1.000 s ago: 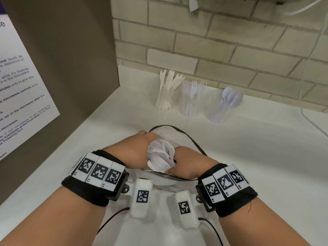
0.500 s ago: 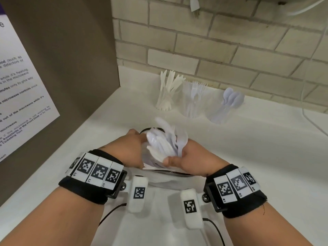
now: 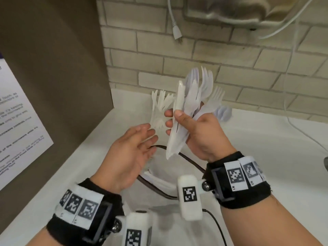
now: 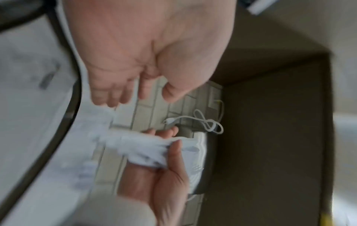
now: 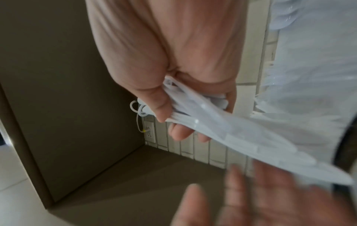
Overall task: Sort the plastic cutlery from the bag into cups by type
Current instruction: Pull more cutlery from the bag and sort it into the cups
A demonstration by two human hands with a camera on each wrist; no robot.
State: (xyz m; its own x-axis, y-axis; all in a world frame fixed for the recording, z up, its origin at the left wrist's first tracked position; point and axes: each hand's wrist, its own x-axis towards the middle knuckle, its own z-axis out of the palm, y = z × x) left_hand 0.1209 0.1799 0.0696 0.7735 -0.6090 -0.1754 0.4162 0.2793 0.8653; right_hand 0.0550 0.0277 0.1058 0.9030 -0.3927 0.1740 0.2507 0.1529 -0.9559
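I have my right hand [image 3: 198,134] raised above the bench [image 3: 266,157], its fingers [image 3: 171,113] and thumb clamped round a thick bundle of white plastic cutlery [image 3: 188,107]. Spoon bowls and fork tines fan out above the fingers toward the brick wall [image 3: 230,59]; the handles stick out below the palm, pointing down toward the bag [image 3: 159,181]. From the right wrist view I see the same grip: thumb on one side of the bundle [image 5: 203,116], the other fingers wrapped under it.

My left hand [image 3: 127,155] is just beside the bundle's lower end, palm turned up and toward the right hand, fingers [image 3: 147,134] straight, loosely spread and holding nothing. I cannot tell whether the fingertips touch the handles; motion blur smears that edge.

Below both hands the bag lies open on the bench, its dark rim [image 3: 188,158] curving under the right wrist.

Beyond my fingers, against the wall, stand the cups: the knives cup [image 3: 160,110] shows just past the left fingertips, while the fork cup [image 3: 215,96] and the spoon cup [image 3: 222,111] peek out behind the bundle. A white cord with a plug [image 3: 176,32] hangs on the wall above.
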